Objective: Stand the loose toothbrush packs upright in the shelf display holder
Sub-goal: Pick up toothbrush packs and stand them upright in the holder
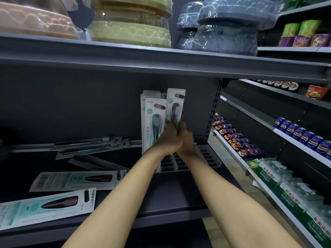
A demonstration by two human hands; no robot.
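Dark grey shop shelving frames the grey slotted plastic display holder (204, 159), above which both hands, left hand (169, 138) and right hand (185, 138), grasp an upright purple-brush toothbrush pack (175, 106); next it probably needs lowering into a slot.

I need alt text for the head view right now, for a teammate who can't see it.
Both hands, left hand and right hand, hold a toothbrush pack upright over the holder, beside other standing packs. More loose packs lie flat on the dark shelf to the left; wrapped basins sit on the shelf above.
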